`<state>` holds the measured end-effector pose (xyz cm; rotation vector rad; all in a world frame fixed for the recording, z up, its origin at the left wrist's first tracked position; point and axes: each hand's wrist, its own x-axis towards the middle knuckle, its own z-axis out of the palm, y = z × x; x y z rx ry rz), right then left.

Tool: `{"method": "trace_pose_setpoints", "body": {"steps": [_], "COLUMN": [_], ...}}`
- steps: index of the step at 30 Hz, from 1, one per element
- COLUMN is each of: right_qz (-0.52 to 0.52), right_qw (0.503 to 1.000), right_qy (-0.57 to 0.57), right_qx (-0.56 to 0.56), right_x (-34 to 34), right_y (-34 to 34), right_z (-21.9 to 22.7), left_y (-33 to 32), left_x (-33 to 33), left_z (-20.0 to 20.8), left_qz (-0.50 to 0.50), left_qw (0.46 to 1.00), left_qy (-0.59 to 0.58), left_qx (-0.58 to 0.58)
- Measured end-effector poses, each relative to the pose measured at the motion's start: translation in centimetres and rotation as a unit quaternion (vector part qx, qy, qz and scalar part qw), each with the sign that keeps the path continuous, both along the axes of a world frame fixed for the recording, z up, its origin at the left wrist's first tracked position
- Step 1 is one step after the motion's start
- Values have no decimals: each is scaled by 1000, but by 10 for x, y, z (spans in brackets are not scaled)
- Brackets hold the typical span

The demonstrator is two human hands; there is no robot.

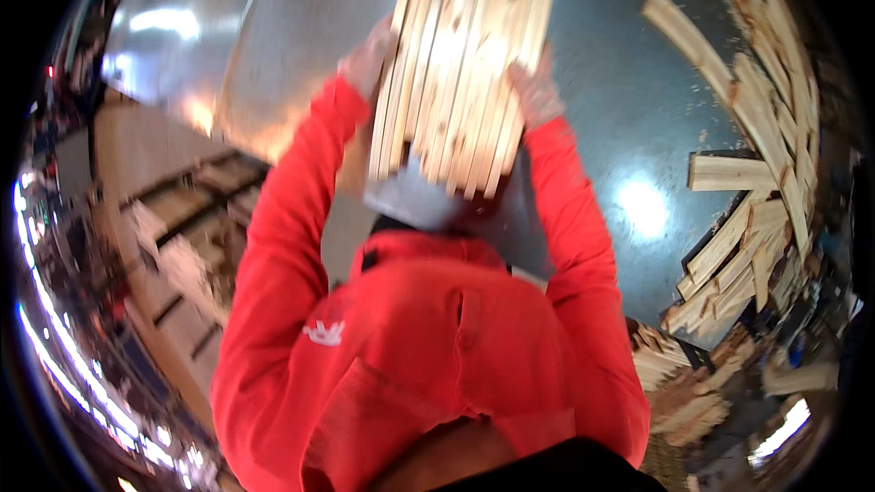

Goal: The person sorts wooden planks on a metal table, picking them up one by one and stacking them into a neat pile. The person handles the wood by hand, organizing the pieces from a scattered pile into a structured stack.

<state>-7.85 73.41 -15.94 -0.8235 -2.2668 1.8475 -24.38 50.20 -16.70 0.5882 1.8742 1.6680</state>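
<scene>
Red top (pixel 428 328) foremost; pale wood slats (pixel 456 82) lie between left hand (pixel 369 57) and right hand (pixel 537 91).
Half-open, blurred fingers clasp opposite sides; slat ends are uneven, wood knotty, metal table (pixel 629 100) smooth.

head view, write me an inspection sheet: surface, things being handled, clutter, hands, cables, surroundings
surface: shiny grey metal table, small wood chips scattered on its right part
things handled: wooden strips side by side, near ends uneven
clutter: loose wood pieces heaped along the table's right side
hands: left hand grips the strips' left side, right hand their right; fingers partly hidden, blurred
cables: nothing seen
surroundings: stacked wood at lower left; bright lights along the left rim
</scene>
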Motion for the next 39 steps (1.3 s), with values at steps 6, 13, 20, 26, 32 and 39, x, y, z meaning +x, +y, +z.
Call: {"method": "trace_pose_setpoints", "body": {"steps": [6,13,20,26,32,39], "right_qz": [-109,-69,15,156,208,159], "right_qw": [958,972,990,948,944,973], "right_qy": [121,99,62,130,96,145], "right_qx": [-236,-201,-128,-247,-236,79], "right_x": [-9,-52,-133,-235,-308,-365], "right_y": [-23,-96,-248,-439,-548,-441], "right_z": [-23,-11,-2,4,-17,71], "left_y": [-13,-102,-232,-407,-492,-526], "left_x": [2,-58,-122,-287,-371,-366], "left_z": [-3,22,50,42,68,67], "left_qz": [84,-40,59,38,106,61], "left_qw": [962,986,977,909,853,892], "left_qy": [-252,-91,-29,41,20,6], "left_qx": [-69,-132,-204,-413,-511,-448]}}
